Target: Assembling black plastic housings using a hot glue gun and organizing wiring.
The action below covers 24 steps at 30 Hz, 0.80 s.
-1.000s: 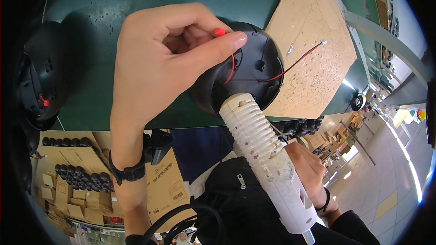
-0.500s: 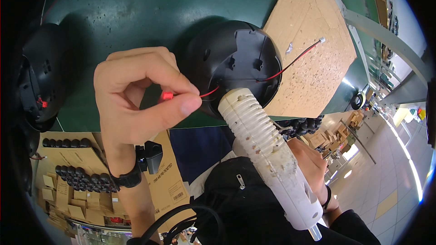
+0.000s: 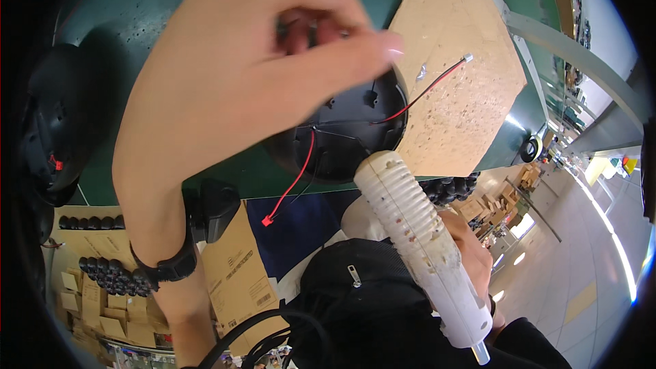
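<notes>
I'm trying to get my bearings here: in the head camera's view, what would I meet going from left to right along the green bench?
Far-left black shell → loose red plug → middle black shell → brown cardboard sheet → roll of tape.

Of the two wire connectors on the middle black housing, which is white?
The white connector over the brown board, right of the housing; the red connector is at lower left.
</notes>
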Available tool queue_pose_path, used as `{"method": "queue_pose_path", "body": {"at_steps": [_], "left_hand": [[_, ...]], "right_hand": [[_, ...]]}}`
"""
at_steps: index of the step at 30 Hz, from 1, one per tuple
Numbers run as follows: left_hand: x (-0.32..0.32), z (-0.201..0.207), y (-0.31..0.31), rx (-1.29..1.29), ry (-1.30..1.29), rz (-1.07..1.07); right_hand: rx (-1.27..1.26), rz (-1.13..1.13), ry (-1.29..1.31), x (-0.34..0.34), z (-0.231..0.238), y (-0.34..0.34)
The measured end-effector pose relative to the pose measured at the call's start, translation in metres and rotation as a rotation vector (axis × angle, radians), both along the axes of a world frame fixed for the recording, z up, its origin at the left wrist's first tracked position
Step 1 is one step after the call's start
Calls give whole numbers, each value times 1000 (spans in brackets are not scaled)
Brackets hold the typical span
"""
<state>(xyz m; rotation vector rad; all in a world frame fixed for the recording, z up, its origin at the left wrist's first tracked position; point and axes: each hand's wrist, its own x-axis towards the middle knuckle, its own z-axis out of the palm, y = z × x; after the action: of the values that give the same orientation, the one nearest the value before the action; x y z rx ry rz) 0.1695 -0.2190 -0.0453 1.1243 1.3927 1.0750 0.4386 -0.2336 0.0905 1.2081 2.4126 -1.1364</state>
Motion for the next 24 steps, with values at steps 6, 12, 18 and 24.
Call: {"method": "queue_pose_path", "body": {"at_steps": [6,12,18,24], "left_hand": [[30,21,42,175,255,-303],[17,27,58,6,-44,-477],[22,34,50,15,63,-381],[21,34,51,83,71,-373]], "right_hand": [[10,-42,-46,8,6,1],[24,11,50,17,-3,4],[79,59,7,18,-6,3],[80,-44,-7,12,-3,-2]]}}
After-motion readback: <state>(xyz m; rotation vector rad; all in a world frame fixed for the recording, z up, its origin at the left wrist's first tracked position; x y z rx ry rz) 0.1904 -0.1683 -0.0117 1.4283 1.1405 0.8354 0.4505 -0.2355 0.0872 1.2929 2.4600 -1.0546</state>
